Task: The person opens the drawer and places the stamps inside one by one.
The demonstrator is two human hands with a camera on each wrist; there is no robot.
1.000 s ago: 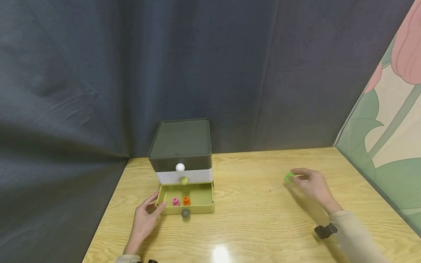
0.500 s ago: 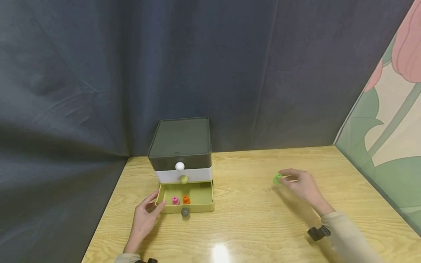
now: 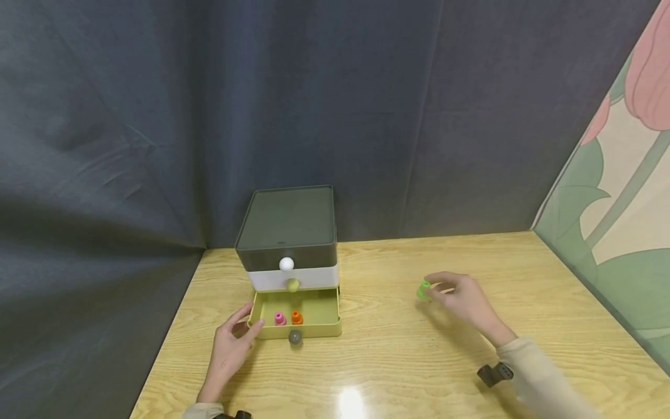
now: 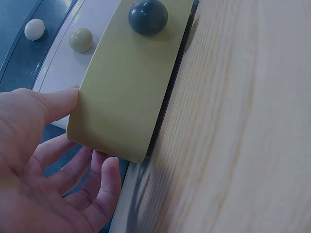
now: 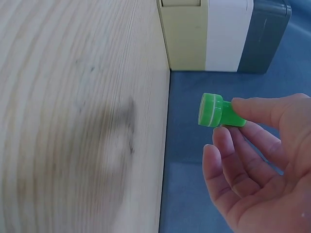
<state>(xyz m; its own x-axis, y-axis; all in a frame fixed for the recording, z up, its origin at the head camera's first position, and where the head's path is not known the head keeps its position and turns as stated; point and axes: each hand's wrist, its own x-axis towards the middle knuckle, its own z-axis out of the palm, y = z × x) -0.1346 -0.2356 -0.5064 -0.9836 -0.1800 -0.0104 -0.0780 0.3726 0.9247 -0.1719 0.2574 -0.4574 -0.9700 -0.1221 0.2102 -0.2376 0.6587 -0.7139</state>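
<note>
A small drawer cabinet point(image 3: 285, 221) stands at the table's back left, with its olive-yellow bottom drawer point(image 3: 327, 330) pulled out. In that drawer sit a pink stamp point(image 3: 280, 319) and an orange stamp point(image 3: 296, 317), side by side near the front wall. My left hand point(image 3: 230, 346) holds the drawer's left front corner, thumb at the edge in the left wrist view and several fingers curled beside its end. To the right, above the table, my right hand point(image 3: 463, 299) pinches a green stamp point(image 5: 216, 111) by its narrow end, its wide round end facing away from the fingers.
A dark grey knob point(image 3: 295, 337) sticks out from the drawer front. White and olive knobs mark the two closed drawers above. Behind the wooden table point(image 3: 377, 349) hangs a dark curtain point(image 3: 366, 116); a flowered panel point(image 3: 623, 233) borders the right side.
My right hand has moved left across the table with the green stamp, closer to the cabinet. The left hand and the drawer have stayed in place.
</note>
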